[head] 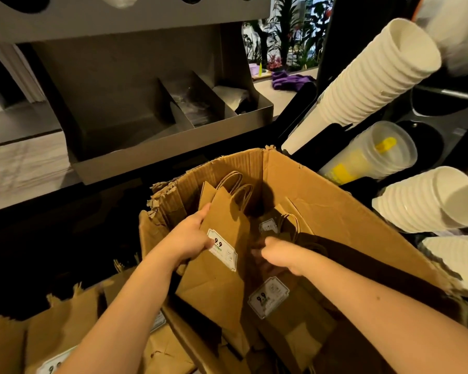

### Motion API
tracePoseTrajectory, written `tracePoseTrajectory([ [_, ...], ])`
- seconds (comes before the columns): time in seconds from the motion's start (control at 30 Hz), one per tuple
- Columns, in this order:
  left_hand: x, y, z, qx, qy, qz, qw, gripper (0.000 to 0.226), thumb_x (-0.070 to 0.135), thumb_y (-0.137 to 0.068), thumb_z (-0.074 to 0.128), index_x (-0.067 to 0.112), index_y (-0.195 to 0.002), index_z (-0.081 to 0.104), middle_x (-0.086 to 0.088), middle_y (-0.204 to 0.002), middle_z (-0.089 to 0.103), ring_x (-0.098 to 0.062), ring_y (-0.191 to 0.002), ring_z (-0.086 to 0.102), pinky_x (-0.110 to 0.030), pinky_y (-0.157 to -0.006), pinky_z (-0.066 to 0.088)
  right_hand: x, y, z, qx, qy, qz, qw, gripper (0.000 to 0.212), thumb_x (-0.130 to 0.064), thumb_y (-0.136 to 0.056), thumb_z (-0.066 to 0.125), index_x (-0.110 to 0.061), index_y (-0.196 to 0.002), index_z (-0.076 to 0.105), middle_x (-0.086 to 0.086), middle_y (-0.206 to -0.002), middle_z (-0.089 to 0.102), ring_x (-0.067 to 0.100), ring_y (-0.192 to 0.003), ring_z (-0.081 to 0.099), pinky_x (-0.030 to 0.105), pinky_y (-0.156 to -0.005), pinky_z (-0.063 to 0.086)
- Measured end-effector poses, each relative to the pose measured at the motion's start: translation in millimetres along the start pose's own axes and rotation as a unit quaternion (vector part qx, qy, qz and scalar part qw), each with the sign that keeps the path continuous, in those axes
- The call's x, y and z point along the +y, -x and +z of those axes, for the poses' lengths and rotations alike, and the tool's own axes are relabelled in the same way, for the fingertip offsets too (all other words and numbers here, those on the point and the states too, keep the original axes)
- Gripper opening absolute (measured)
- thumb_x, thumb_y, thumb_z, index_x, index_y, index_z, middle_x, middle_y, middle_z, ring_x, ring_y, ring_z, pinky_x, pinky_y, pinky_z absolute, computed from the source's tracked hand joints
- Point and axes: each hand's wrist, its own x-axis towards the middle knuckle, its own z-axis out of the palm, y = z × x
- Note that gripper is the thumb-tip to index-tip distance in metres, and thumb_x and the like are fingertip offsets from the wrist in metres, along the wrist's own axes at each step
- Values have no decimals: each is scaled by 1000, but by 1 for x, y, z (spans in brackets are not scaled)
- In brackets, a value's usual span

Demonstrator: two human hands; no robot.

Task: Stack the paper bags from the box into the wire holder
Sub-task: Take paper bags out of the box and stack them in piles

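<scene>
The right hand [277, 255] is blurred, fingertips lost in shadow, so its grip cannot be told. Fingers of the left hand [191, 236] mostly hide behind a bag [224, 209]. The box [322, 190] runs off the bottom edge.

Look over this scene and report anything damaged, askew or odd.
The cardboard box has a ragged rim: its far left corner is torn and shredded, showing corrugation. The paper bags inside lie jumbled rather than neatly piled.

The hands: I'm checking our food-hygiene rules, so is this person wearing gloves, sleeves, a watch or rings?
No gloves on the left hand or the right hand. Both forearms are bare within the picture, with no sleeve, watch or bracelet. Rings cannot be ruled out: the fingers are partly hidden.
</scene>
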Motion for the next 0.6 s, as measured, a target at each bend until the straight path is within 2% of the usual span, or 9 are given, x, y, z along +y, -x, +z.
tracePoseTrajectory([
  [0.07,0,2,0,30,-48,7,998,88,-1,-87,54,39,-150,8,-4,-135,48,-15,-98,54,-23,-73,46,4,-1,-8,39,163,-9,986,47,-22,-98,40,-10,-143,30,13,-141,40,26,-118,48,31,-87,44],
  [0.17,0,4,0,69,-128,18,989,79,3,-92,45,39,-150,4,-4,-135,48,-18,-98,53,-26,-78,46,24,-4,2,45,341,24,939,55,-15,-97,40,-6,-148,21,13,-156,16,31,-139,28,36,-108,36],
  [0.3,0,6,4,76,-149,27,986,79,5,-93,42,41,-149,1,-3,-116,57,-15,-82,56,-29,-72,52,41,-6,19,37,359,109,926,90,-32,-93,56,-11,-150,-11,15,-157,11,30,-139,29,34,-108,34],
  [0.37,-1,5,3,65,-146,27,987,81,6,-92,42,43,-148,-3,0,-106,57,-16,-78,58,-31,-70,54,38,-5,19,10,361,98,927,109,-47,-82,66,-16,-150,-14,15,-158,-4,33,-143,20,36,-110,31],
  [0.43,-1,5,1,56,-141,25,988,83,6,-92,43,44,-148,-6,-2,-105,58,-18,-78,58,-32,-69,54,32,-3,16,2,347,100,932,114,-48,-76,72,-17,-151,-9,15,-158,7,34,-141,24,37,-110,33],
  [0.5,-1,7,0,48,-135,29,989,85,5,-92,43,43,-147,-10,-6,-101,59,-20,-75,58,-30,-59,50,24,2,13,7,355,94,930,100,-40,-81,70,-14,-151,4,14,-150,31,32,-132,40,34,-101,41],
  [0.57,-2,8,0,44,-135,42,989,86,6,-92,44,42,-147,-12,-7,-94,59,-19,-70,57,-28,-53,45,17,4,8,17,383,77,920,63,-22,-91,56,-6,-145,28,13,-136,47,27,-113,54,31,-84,46],
  [0.6,-5,8,-1,42,-137,48,988,87,6,-92,45,41,-147,-13,-7,-93,59,-20,-70,57,-29,-53,45,13,6,5,23,384,73,920,52,-16,-92,51,-4,-140,36,13,-132,50,25,-108,55,30,-81,47],
])
